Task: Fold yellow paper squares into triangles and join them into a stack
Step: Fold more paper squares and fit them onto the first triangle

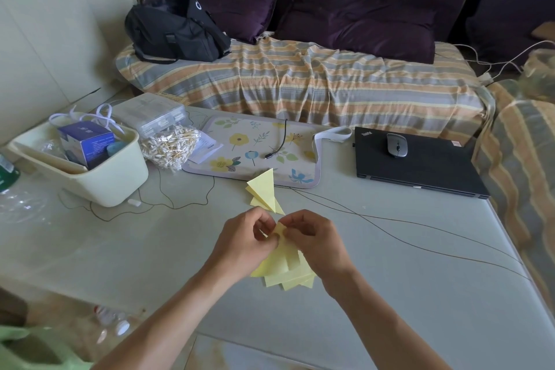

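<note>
A yellow paper piece (279,252) hangs between my two hands just above the table, in front of me. My left hand (244,239) pinches its upper edge from the left, and my right hand (315,239) pinches the same edge from the right, fingertips nearly meeting. Under the hands lies a small pile of flat yellow paper squares (295,278), partly hidden by my right wrist. Farther back on the table sits a stack of folded yellow triangles (265,191), apart from both hands.
A cream plastic bin (99,180) with boxes stands at the left, beside a bag of cotton swabs (169,144). A floral mat (255,153) with a black cable lies behind the triangles. A shut black laptop (420,165) with a mouse sits right. Thin wires cross the table.
</note>
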Demonstrator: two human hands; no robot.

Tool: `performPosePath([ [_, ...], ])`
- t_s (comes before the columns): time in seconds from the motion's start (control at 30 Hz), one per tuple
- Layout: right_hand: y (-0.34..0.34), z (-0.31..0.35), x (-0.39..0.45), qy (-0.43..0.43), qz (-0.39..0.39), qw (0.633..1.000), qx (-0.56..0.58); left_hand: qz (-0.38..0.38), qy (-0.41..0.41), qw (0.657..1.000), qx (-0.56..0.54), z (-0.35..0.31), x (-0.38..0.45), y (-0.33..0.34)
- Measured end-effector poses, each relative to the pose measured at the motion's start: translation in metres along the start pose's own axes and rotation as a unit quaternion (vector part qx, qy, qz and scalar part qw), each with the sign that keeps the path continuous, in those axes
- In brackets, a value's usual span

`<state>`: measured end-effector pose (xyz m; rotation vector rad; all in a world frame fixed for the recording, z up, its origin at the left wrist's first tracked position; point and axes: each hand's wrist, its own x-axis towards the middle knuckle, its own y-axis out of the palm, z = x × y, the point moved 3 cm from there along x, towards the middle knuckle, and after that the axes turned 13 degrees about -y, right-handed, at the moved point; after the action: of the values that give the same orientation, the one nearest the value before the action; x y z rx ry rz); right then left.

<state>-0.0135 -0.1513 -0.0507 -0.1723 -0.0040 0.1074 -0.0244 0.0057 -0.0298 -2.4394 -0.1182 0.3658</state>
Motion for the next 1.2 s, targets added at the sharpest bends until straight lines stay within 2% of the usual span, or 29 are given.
performPosePath([
  [0.2, 0.001, -0.001, 0.0, -0.016, -0.01, 0.999, -0.045, 0.026, -0.08, 0.995, -0.045, 0.004, 0.0, 0.0],
  [0.4, 0.001, 0.006, -0.002, -0.114, -0.019, 0.983, -0.145, 0.042, -0.121, 0.987, -0.099, 0.007, -0.001, 0.002],
  [0.57, 0.005, 0.007, -0.002, -0.187, -0.013, 0.966, -0.18, 0.06, -0.173, 0.968, -0.17, 0.006, -0.002, 0.001],
  [0.8, 0.005, 0.008, -0.002, -0.14, 0.012, 0.978, -0.153, 0.07, -0.178, 0.963, -0.189, 0.006, -0.001, -0.001],
  [0.97, 0.002, 0.009, -0.002, -0.108, -0.011, 0.988, -0.114, 0.131, -0.173, 0.943, -0.251, -0.003, -0.005, 0.0],
  [1.2, 0.0, 0.007, -0.001, -0.089, -0.023, 0.992, -0.087, 0.097, -0.133, 0.967, -0.196, 0.004, -0.003, 0.001],
])
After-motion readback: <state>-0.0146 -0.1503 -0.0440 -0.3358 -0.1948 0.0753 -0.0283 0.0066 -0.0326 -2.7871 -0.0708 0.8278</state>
